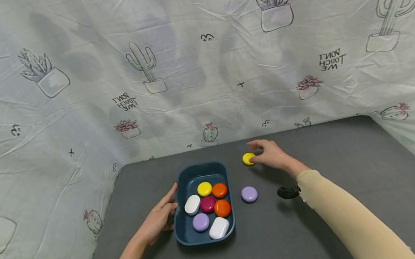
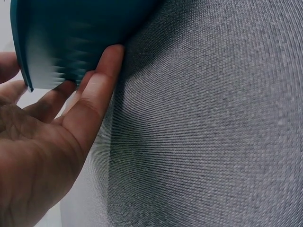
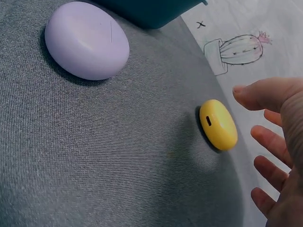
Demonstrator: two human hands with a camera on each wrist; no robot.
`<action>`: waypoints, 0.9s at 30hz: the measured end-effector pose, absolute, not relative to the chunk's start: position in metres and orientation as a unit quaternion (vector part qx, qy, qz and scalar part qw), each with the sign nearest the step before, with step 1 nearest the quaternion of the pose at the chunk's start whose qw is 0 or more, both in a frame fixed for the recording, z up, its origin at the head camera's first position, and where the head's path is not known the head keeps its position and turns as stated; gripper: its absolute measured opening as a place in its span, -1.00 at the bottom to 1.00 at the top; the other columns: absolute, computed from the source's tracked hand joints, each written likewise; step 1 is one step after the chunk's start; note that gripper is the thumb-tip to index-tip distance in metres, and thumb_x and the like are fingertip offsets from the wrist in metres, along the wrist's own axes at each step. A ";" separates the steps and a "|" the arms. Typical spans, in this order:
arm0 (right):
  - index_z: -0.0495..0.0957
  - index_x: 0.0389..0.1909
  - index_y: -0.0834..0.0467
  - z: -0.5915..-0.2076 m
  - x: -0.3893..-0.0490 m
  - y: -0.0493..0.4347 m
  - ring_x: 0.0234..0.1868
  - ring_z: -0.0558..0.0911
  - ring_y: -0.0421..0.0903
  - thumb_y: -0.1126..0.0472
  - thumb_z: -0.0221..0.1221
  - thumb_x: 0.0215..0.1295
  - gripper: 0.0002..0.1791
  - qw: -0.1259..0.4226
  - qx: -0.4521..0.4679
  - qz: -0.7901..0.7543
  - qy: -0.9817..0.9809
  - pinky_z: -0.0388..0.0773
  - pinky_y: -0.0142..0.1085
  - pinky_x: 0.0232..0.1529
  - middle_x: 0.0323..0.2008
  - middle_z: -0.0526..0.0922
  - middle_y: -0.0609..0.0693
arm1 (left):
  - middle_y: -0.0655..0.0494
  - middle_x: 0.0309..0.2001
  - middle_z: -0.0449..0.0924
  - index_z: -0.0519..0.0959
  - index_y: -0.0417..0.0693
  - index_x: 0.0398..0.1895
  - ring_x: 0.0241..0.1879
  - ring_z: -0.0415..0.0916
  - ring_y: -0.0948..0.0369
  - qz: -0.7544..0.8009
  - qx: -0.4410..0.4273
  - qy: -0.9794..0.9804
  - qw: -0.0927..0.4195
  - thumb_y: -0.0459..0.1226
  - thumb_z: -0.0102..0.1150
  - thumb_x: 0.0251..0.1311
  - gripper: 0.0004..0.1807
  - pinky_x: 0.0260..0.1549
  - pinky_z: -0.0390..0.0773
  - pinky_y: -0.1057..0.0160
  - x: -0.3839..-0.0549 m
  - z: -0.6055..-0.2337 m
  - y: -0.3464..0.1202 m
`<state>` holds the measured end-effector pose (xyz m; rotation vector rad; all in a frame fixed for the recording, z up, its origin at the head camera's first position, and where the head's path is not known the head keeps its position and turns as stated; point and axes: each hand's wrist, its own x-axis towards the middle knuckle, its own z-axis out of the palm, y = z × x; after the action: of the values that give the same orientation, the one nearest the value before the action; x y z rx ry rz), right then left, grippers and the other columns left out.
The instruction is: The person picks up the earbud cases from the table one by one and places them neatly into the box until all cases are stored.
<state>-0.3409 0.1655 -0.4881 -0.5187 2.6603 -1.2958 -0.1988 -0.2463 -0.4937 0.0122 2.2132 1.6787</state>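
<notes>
A small yellow rounded case (image 1: pixel 248 159) with a dark slot in its edge lies on the grey surface. Around it is my right hand (image 1: pixel 272 155), its thumb and fingers spread; in the right wrist view the fingertips are apart from the yellow case (image 3: pixel 218 125). A lilac rounded case (image 1: pixel 249 194) sits nearer to me, right of a dark blue tray (image 1: pixel 210 239). My left hand (image 1: pixel 157 221) touches the tray's left side; in the left wrist view its extended fingers (image 2: pixel 92 97) rest against the outer wall (image 2: pixel 80 42).
Inside the tray are several rounded pieces: a yellow one (image 1: pixel 204 189), orange ones (image 1: pixel 222 208), white ones (image 1: pixel 219 228), a crimson one (image 1: pixel 208 204) and a lilac one (image 1: pixel 200 222). A cloth with cactus drawings (image 1: pixel 199 80) hangs behind the dark grey table (image 1: pixel 278 246).
</notes>
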 end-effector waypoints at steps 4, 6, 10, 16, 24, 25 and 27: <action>0.37 0.47 0.18 -0.492 -0.343 0.163 0.38 0.28 0.25 0.13 0.36 0.34 -0.28 0.069 -0.155 -0.428 0.888 0.22 0.22 0.29 0.30 0.47 0.20 | -0.15 0.52 0.14 0.03 0.58 0.62 0.16 0.45 -0.07 0.593 0.002 0.784 0.182 -0.15 -0.10 0.59 -0.35 -0.16 0.62 0.00 -0.200 -0.492 -0.246; 0.38 0.47 0.19 -0.495 -0.344 0.162 0.36 0.26 0.26 0.12 0.36 0.33 -0.28 0.070 -0.152 -0.422 0.891 0.16 0.25 0.29 0.30 0.47 0.21 | -0.15 0.53 0.12 0.03 0.58 0.62 0.18 0.45 -0.08 0.590 0.000 0.786 0.182 -0.15 -0.11 0.59 -0.35 -0.13 0.62 -0.03 -0.201 -0.492 -0.245; 0.39 0.46 0.18 -0.499 -0.346 0.161 0.37 0.23 0.29 0.10 0.36 0.33 -0.29 0.073 -0.147 -0.417 0.894 0.01 0.30 0.31 0.32 0.48 0.21 | -0.15 0.55 0.10 0.04 0.58 0.62 0.22 0.43 -0.10 0.588 -0.004 0.788 0.182 -0.14 -0.11 0.60 -0.36 -0.11 0.62 -0.05 -0.202 -0.490 -0.245; 0.41 0.45 0.16 -0.502 -0.350 0.161 0.37 0.23 0.30 0.08 0.35 0.35 -0.31 0.070 -0.140 -0.411 0.898 -0.07 0.33 0.31 0.30 0.51 0.20 | -0.15 0.57 0.06 0.02 0.54 0.63 0.21 0.45 -0.09 0.595 0.002 0.782 0.186 -0.12 -0.12 0.60 -0.36 -0.11 0.62 -0.05 -0.203 -0.490 -0.246; 0.46 0.41 0.20 -0.503 -0.350 0.161 0.27 0.32 0.28 0.07 0.36 0.32 -0.32 0.070 -0.137 -0.399 0.904 0.00 0.26 0.25 0.27 0.54 0.21 | -0.17 0.53 0.13 0.03 0.55 0.63 0.12 0.50 -0.06 0.601 -0.002 0.776 0.193 -0.11 -0.11 0.60 -0.36 -0.14 0.62 -0.01 -0.205 -0.486 -0.246; 0.46 0.41 0.20 -0.503 -0.350 0.161 0.26 0.32 0.27 0.07 0.37 0.31 -0.32 0.069 -0.137 -0.397 0.905 0.01 0.26 0.25 0.27 0.54 0.20 | -0.17 0.53 0.14 0.03 0.55 0.63 0.12 0.50 -0.05 0.600 -0.002 0.776 0.194 -0.11 -0.11 0.60 -0.36 -0.15 0.62 -0.01 -0.205 -0.486 -0.246; 0.47 0.40 0.19 -0.504 -0.351 0.160 0.24 0.33 0.26 0.07 0.38 0.30 -0.32 0.068 -0.136 -0.393 0.907 0.01 0.24 0.24 0.28 0.55 0.19 | -0.17 0.51 0.15 0.04 0.55 0.63 0.09 0.51 -0.05 0.601 -0.004 0.775 0.195 -0.11 -0.10 0.60 -0.36 -0.16 0.61 0.00 -0.205 -0.485 -0.246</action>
<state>-0.3508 0.1602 -0.5036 -0.4105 2.7321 -1.1846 -0.2048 -0.2461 -0.4850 -0.0100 2.1731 1.6854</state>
